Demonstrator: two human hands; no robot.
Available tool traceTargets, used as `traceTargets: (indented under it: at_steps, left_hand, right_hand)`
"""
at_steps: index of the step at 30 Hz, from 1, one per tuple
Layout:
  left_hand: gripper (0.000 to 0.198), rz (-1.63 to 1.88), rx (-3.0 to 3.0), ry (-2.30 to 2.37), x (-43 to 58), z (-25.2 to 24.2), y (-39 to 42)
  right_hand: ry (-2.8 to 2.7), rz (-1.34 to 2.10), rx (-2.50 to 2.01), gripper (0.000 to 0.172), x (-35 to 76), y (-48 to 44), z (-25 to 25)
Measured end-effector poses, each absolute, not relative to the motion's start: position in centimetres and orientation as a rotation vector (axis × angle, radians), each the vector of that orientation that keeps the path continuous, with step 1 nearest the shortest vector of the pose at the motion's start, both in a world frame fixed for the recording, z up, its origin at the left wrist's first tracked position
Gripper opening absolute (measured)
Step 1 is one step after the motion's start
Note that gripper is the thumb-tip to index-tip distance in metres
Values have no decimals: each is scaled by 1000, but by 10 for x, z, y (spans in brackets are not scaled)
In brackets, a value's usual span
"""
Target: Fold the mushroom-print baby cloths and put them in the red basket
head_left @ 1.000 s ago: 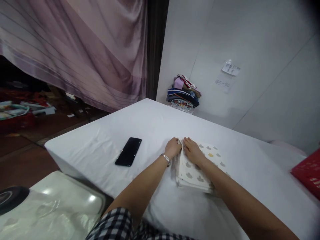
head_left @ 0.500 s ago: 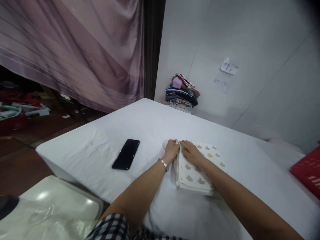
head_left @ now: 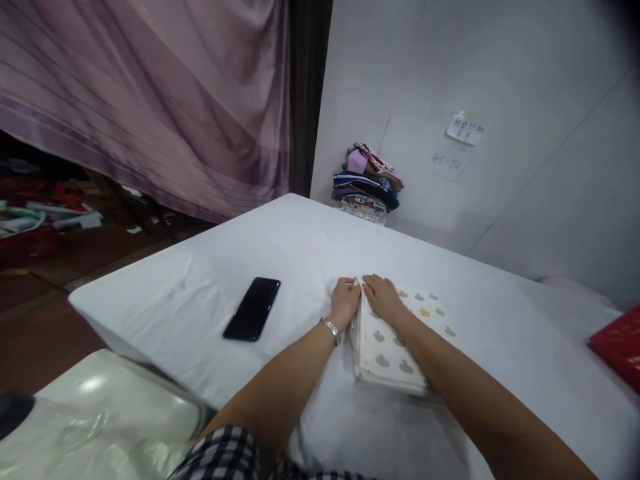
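A folded white cloth (head_left: 390,369) printed with grey shapes and one yellow figure lies on the white-covered table, in several layers. At its far left corner my left hand (head_left: 346,299) is closed, pinching the layered edge; a silver bracelet (head_left: 331,328) circles that wrist. My right hand (head_left: 383,295) rests on top of the cloth near the same corner, fingers stretched out and lying flat. My right forearm covers part of the print.
A black phone (head_left: 253,309) lies on the table (head_left: 300,247) left of my hands. Folded clothes (head_left: 367,180) are stacked by the wall at the far edge. A red object (head_left: 617,347) sits at the right, a glossy pale stool (head_left: 115,393) at lower left. A pink curtain (head_left: 200,100) hangs behind.
My right hand has shifted slightly, its fingers now lying flatter on the cloth near the corner. My left hand keeps its pinch on the edge. The view has moved a little.
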State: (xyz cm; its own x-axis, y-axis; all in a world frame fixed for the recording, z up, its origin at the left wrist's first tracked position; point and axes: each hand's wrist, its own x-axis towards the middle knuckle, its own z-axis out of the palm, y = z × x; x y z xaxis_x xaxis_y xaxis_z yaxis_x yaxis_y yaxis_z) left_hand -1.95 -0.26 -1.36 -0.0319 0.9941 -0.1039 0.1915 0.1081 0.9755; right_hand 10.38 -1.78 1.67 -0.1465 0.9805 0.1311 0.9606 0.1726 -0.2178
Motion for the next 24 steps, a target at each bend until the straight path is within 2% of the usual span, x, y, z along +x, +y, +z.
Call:
traceTargets:
  at_steps: [9,14,24]
  left_hand:
    - [24,1072,1274,1386,-21,-13,-3]
    - [39,1050,1283,1355,-21,-15,0]
    - [32,986,1285,1361,-22,-20,8]
  right_hand:
    - [-2283,-124,-1892,41,98,-22,18]
    - [-2288,-57,-1927,42,97,-23,21]
    - [-2084,135,-2209,52,187,-64,32]
